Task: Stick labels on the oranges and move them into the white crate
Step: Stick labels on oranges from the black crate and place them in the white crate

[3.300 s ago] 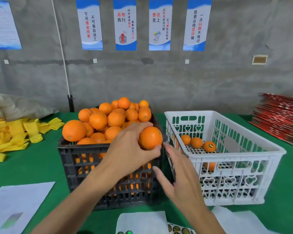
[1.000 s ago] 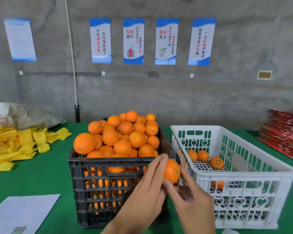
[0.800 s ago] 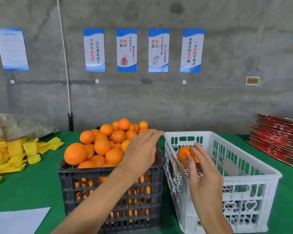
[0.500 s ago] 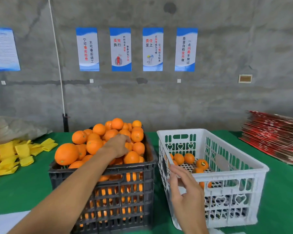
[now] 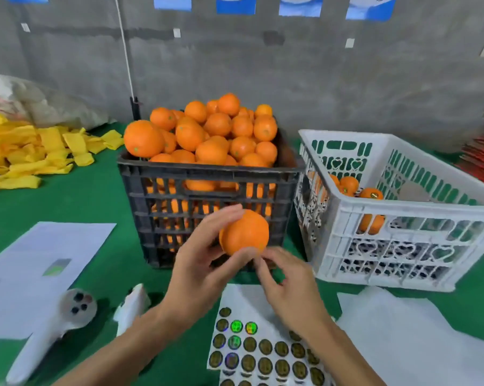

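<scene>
The orange [image 5: 244, 232] is round, bright and smooth-skinned, with no long axis to speak of; no label shows on the side facing the camera. It is held in front of the black crate [image 5: 207, 190], above the label sheet [image 5: 263, 349] on the desk [image 5: 90, 196]. The left hand [image 5: 199, 263] grips it, fingers curled over its top. The right hand [image 5: 288, 280] pinches at its lower edge. The white crate [image 5: 402, 218] holds a few oranges.
</scene>
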